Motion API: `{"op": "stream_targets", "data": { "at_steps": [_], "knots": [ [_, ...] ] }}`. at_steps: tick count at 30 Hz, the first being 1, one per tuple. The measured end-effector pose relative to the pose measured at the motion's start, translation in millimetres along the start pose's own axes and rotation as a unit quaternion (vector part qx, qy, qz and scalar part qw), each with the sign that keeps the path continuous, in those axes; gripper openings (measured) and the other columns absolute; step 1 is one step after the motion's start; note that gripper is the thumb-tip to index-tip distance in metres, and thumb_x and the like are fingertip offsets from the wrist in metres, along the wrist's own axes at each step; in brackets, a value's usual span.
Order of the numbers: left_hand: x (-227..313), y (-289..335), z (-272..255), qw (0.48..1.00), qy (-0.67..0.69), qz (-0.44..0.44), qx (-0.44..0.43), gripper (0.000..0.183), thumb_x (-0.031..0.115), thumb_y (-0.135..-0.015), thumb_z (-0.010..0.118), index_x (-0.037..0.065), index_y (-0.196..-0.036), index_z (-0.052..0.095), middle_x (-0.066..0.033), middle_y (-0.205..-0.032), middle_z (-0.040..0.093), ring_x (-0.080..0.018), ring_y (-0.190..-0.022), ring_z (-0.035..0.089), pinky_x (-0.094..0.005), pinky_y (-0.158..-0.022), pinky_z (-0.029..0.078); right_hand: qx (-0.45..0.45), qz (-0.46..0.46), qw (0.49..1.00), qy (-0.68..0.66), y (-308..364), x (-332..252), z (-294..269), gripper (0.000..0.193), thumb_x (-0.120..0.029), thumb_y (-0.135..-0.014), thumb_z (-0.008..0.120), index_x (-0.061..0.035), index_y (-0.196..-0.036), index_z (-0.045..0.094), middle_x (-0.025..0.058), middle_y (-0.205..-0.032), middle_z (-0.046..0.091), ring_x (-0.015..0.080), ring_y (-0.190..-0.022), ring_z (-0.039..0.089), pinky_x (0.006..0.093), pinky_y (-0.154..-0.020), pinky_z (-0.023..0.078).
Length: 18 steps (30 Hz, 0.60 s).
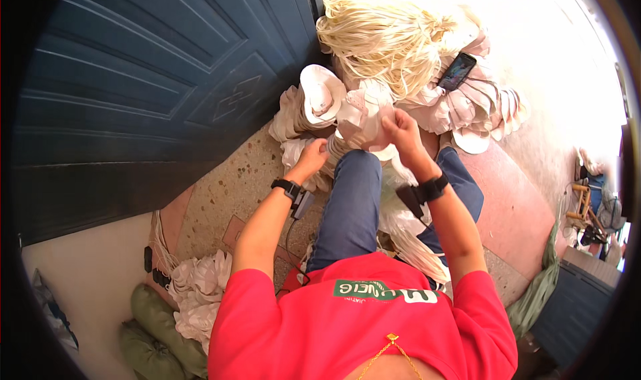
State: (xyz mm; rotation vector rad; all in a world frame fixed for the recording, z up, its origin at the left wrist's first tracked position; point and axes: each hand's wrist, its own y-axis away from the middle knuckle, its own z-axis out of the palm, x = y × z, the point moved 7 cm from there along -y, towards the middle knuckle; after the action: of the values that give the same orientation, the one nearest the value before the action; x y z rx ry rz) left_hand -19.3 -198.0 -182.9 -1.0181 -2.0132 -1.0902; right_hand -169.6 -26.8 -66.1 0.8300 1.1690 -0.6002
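A pale pinkish-white shoe upper (364, 116) is above my bent left knee. At its right edge, my right hand (404, 136) is closed, with thumb and fingers pinching it. My left hand (312, 158) is lower and to the left, beside the stacked pale pieces; its fingers are pressed together, and what is between them is too small to tell. Just beyond the left hand, a white shoe upper (322, 94) rests on top of a stack, its hollow side showing. A thick bundle of cream laces (387, 30) drapes over the pile beyond my hands.
More stacked uppers (461, 110) fan out at the right, with a dark phone (457, 71) on them. A blue panelled door (133, 93) borders the left. Lower left are a heap of pale pieces (199, 290) and green sacks (163, 333). Clear plastic (400, 213) hangs between my legs.
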Motion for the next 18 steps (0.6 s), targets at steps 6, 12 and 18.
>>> {"op": "stream_targets", "data": {
  "at_steps": [6, 12, 18],
  "knots": [
    [41.1, -31.1, -4.4, 0.981, -0.152, 0.1, 0.061, 0.07, 0.009, -0.063, 0.066, 0.005, -0.125, 0.033, -0.0207, -0.122, 0.04, -0.0371, -0.112, 0.038, -0.0407, -0.095, 0.033, -0.022, 0.008, 0.999, -0.035, 25.6, -43.8, 19.9, 0.018, -0.01, -0.085, 0.053, 0.0036, -0.097, 0.054, 0.002, -0.084, 0.058, 0.0071, -0.074, 0.051, 0.0211, -0.066, 0.042],
    [65.5, -64.4, 18.4, 0.981, -0.02, 0.195, -0.011, 0.063, 0.018, -0.064, 0.072, 0.005, -0.116, 0.038, -0.0189, -0.098, 0.058, -0.0342, -0.097, 0.054, -0.038, -0.079, 0.044, -0.017, 0.041, 0.992, -0.12, 12.0, -38.8, 6.8, 0.027, -0.016, -0.084, 0.056, 0.0026, -0.103, 0.054, 0.0033, -0.09, 0.059, 0.0096, -0.079, 0.055, 0.0235, -0.069, 0.046],
    [44.2, -72.5, 15.7, 0.981, 0.057, 0.187, 0.013, 0.05, 0.019, -0.062, 0.073, 0.003, -0.101, 0.047, -0.0195, -0.092, 0.06, -0.0334, -0.09, 0.058, -0.036, -0.073, 0.046, -0.12, 0.037, 0.989, 0.078, -12.5, -1.9, 12.3, 0.043, -0.018, -0.079, 0.063, 0.0016, -0.113, 0.047, 0.0054, -0.103, 0.056, 0.0102, -0.092, 0.051, 0.026, -0.084, 0.041]
  ]
}}
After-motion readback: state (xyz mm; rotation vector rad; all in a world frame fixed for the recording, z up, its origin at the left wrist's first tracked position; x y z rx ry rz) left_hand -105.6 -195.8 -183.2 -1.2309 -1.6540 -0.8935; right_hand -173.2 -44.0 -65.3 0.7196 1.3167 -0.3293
